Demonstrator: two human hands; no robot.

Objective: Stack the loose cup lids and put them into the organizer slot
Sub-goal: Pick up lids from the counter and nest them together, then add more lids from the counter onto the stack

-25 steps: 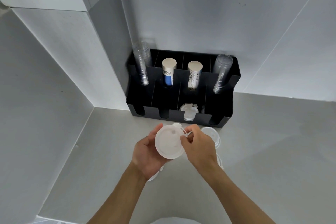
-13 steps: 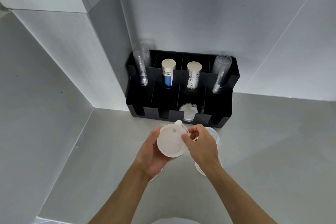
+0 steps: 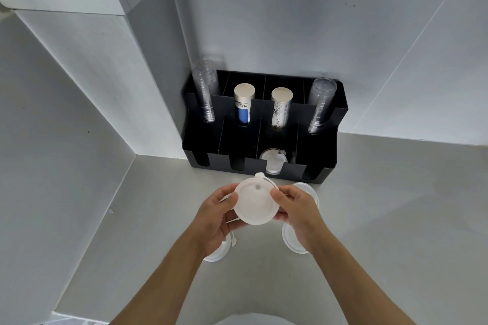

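Both hands held one white lid (image 3: 256, 203) between them, the left hand (image 3: 215, 221) on its left edge and the right hand (image 3: 297, 212) on its right edge. It was above the grey counter (image 3: 396, 219), just before the black organizer (image 3: 327, 124). Other loose lids (image 3: 290, 241) lay under the hands.

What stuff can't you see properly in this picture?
Head view only:
- White plastic lid on the counter at lower left: mostly hidden under the left hand.
- Two counter lids at right: partly covered by the right hand.
- How many lids are in the held white stack: edges hidden.
- Black organizer front slots: too dark, except one holding lids.
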